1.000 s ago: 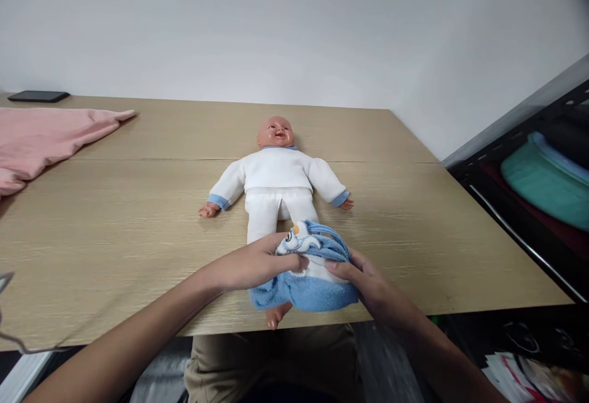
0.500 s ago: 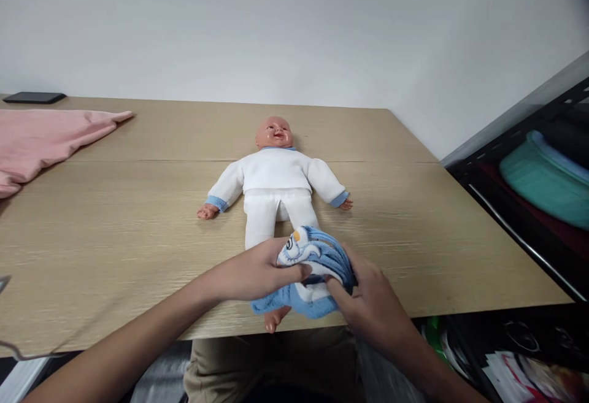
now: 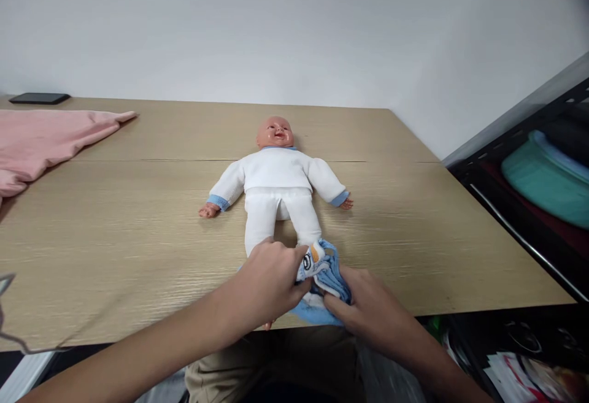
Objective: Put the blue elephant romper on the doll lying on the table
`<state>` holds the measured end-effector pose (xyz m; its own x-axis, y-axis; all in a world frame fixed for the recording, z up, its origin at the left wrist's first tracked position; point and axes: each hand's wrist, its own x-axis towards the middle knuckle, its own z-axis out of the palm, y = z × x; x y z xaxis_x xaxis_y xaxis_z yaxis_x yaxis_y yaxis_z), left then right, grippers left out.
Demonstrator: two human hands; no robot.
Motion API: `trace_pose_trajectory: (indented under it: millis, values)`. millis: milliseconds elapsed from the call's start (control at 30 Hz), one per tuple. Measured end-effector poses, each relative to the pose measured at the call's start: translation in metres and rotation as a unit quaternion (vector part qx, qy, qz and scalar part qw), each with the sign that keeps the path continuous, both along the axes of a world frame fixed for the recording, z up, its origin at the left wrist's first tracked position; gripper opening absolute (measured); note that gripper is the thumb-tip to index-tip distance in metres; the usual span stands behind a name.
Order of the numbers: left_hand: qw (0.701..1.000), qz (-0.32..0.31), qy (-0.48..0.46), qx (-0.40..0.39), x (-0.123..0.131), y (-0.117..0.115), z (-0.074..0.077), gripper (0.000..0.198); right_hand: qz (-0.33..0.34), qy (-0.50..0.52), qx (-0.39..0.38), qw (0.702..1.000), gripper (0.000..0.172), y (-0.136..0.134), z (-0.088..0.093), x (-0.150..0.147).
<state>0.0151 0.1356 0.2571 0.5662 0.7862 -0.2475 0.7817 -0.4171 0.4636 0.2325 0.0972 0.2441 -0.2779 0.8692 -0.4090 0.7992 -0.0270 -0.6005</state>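
Note:
A baby doll [image 3: 277,186] in a white suit with blue cuffs lies face up on the wooden table [image 3: 138,219], feet toward me. My left hand [image 3: 268,279] and my right hand [image 3: 364,302] both pinch a small blue sock [image 3: 324,279] with a cartoon face on it. The sock is bunched up at the end of the doll's right-side leg, near the table's front edge. Both hands are closed around the sock's fabric. The doll's other foot is mostly hidden under my left hand.
A pink cloth [image 3: 41,142] lies at the far left of the table, with a dark phone [image 3: 39,98] behind it. To the right stands a black shelf [image 3: 524,194] holding a teal item [image 3: 547,185]. A thin wire [image 3: 7,305] shows at the left edge.
Both hands have squeezed the sock into a tighter bunch and shifted it slightly right and down at the doll's foot. The doll itself has not moved.

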Motion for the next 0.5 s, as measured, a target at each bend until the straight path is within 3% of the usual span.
trace_pose_trajectory:
  millis: [100,233,333,500]
  values:
    - [0.998,-0.035,0.011,0.054,-0.002,0.000,-0.001,0.024,-0.012,0.010,0.034,0.999,0.007,-0.002,-0.003,0.003]
    - [0.997,-0.067,0.012,0.042,-0.006,0.003,-0.006,0.029,0.016,0.057,0.030,0.998,0.004,-0.006,-0.008,0.003]
    - [0.996,-0.073,0.022,0.048,-0.007,0.003,-0.010,0.024,-0.003,0.074,0.035,0.997,0.005,-0.009,-0.016,0.003]
    - [0.997,-0.074,-0.009,0.031,-0.012,-0.002,-0.007,0.037,-0.019,0.159,0.025,0.987,0.044,-0.017,-0.029,0.006]
